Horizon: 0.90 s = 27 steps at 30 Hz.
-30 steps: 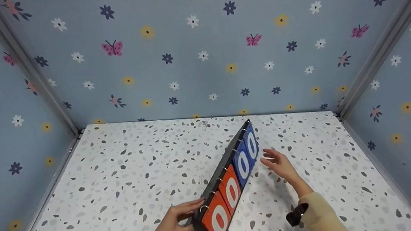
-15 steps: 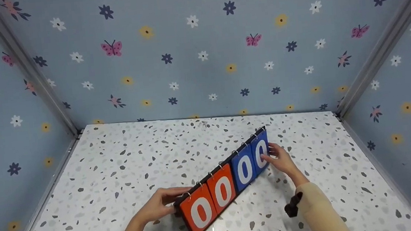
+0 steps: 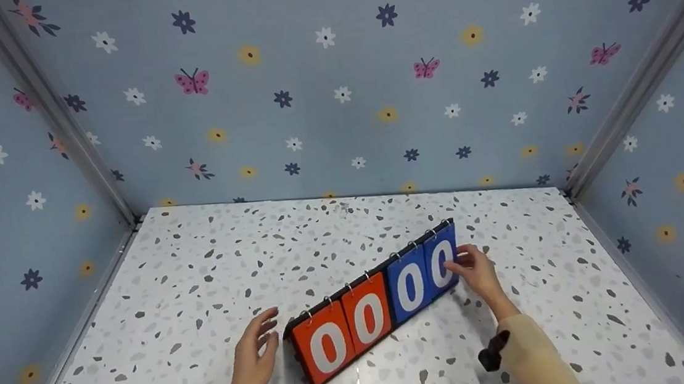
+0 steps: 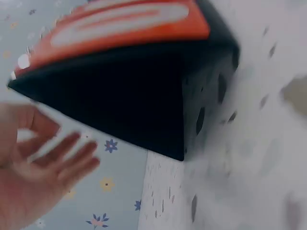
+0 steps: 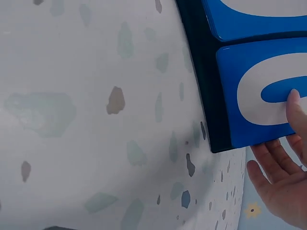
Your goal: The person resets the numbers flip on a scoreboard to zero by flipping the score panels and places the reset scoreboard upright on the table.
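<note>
A tabletop flip scoreboard (image 3: 375,291) stands slantwise on the table, its right end farther back. Two orange cards (image 3: 328,349) and two blue cards (image 3: 410,282) hang from metal rings along its black top edge, each printed with a white 0. My right hand (image 3: 476,273) holds the right end; the thumb lies on the last blue card and the other fingers reach round the side edge. Just off the left end is my left hand (image 3: 252,357), fingers loosely bent and touching nothing. The left wrist view looks into the board's dark triangular side (image 4: 129,96).
The speckled white table (image 3: 201,278) is closed in by a blue flowered back wall (image 3: 336,130) and side walls. Grey metal posts (image 3: 67,126) run up the corners.
The scoreboard has turned, its right end coming nearer and its left end shifting left. My right hand has taken hold of the right end, and my left hand has let go.
</note>
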{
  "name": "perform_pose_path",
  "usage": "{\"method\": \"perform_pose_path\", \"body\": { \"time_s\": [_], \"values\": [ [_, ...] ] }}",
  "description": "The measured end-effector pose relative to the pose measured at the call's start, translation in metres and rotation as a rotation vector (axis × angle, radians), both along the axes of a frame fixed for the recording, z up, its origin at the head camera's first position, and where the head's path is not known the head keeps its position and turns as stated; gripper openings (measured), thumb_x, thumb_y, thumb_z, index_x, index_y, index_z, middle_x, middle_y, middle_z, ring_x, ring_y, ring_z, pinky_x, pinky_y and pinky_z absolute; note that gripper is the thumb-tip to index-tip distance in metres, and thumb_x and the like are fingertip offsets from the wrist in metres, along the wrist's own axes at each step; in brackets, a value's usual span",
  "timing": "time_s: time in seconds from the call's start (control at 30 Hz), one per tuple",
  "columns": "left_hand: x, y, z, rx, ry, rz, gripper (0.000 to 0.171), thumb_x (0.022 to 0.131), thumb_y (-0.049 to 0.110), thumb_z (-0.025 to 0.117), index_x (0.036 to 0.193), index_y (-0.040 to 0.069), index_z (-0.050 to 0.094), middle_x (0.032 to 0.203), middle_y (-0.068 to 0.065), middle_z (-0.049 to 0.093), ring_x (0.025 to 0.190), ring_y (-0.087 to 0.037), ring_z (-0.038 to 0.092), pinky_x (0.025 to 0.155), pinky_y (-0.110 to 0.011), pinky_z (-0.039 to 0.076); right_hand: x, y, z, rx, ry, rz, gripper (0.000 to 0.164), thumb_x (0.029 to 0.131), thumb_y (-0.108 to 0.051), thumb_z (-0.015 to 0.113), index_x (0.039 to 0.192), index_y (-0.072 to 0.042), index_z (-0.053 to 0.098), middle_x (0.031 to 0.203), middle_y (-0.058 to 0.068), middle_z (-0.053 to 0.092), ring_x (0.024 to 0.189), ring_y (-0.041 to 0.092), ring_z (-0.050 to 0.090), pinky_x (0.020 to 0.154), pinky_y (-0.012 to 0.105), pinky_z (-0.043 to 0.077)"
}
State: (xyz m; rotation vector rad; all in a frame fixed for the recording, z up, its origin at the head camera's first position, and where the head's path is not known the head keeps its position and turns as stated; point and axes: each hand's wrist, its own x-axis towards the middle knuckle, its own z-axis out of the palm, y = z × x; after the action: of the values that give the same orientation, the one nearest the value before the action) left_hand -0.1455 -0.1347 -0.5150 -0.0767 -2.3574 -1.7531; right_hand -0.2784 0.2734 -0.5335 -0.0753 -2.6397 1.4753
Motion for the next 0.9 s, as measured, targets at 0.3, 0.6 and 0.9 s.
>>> {"method": "perform_pose_path", "body": {
  "time_s": [0.3,0.6,0.9],
  "values": [
    [0.013,0.032,-0.012,0.063,-0.107,0.215,0.042,0.086,0.020,0.062,0.117,-0.005,0.049,0.108,-0.017,0.057,0.099,-0.026,0.055,0.085,-0.037,0.044,0.025,-0.001,-0.002,0.087,0.073,-0.077,0.039,0.079,-0.022,0.070,0.104,0.003,0.052,0.092,0.020,0.061,0.086,0.033,0.059,0.073,0.042,0.047],
    [-0.020,0.022,-0.028,0.001,0.217,0.266,0.024,0.077,-0.003,0.068,0.100,-0.003,0.060,0.085,-0.012,0.063,0.076,-0.020,0.061,0.065,-0.024,0.051,0.052,-0.004,-0.004,0.188,0.124,-0.120,0.034,0.080,-0.023,0.070,0.097,0.001,0.052,0.079,0.015,0.063,0.073,0.027,0.061,0.066,0.039,0.049],
    [-0.055,0.005,-0.028,-0.036,0.281,0.161,0.026,0.079,0.000,0.066,0.103,-0.007,0.061,0.083,-0.014,0.063,0.072,-0.024,0.060,0.063,-0.026,0.051,0.080,-0.010,-0.003,0.246,0.146,-0.161,0.031,0.080,-0.025,0.069,0.090,-0.001,0.053,0.070,0.009,0.061,0.065,0.021,0.058,0.059,0.034,0.047]
  ]
}}
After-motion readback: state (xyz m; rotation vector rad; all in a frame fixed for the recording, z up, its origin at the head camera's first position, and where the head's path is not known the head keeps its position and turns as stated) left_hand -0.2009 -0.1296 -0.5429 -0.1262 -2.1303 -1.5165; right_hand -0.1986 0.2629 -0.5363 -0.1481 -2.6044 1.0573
